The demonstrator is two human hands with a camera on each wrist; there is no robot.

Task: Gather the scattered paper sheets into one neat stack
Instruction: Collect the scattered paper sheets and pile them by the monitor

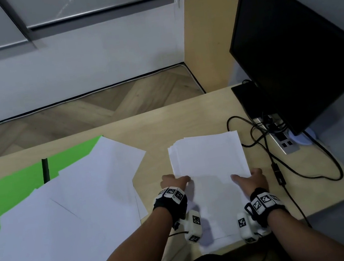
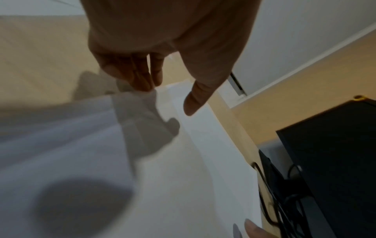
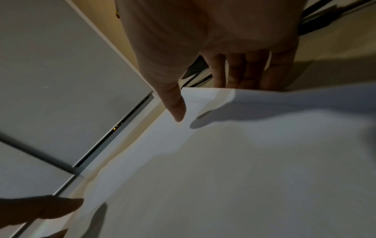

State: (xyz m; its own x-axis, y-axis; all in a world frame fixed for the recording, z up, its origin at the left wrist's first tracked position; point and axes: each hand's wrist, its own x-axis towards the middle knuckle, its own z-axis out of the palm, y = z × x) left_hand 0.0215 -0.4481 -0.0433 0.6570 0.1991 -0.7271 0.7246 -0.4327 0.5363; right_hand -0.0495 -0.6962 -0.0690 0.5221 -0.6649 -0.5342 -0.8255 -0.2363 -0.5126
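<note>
Step in hand, as judged: squaring the gathered stack (image 1: pixel 211 169) at the right end of the desk (image 1: pixel 186 114), short of the right edge, near side reaching the front edge. Left hand (image 1: pixel 172 181) at the stack's left side, fingers curled under the paper edge with thumb on top in the left wrist view; a pinch on the stack's edge. Right hand (image 1: pixel 253 178) at the stack's right side, thumb laid on the top sheet, fingers (image 3: pixel 244 72) curled down behind the paper edge; likewise a grip on the stack. Far corners of the stack fanned slightly, several sheet edges showing, so not yet neat. For a good result: keep both grips light, press inward evenly from both sides, then tap or nudge the far and near edges flush against the desk; avoid bending the sheets, thin and easily creased. Loose sheets (image 1: pixel 76 202) remaining spread over the left half of the desk, overlapping one another and a green mat (image 1: pixel 7 190), some overhanging the front edge; to be added afterwards. Cables (image 1: pixel 283 157) and a monitor (image 1: pixel 294 54) near the right back corner; keep the stack apart from the cables. Writing: none legible; sheets blank on the visible faces; only black-and-white square markers on the wrist bands (image 1: pixel 172 193).
</note>
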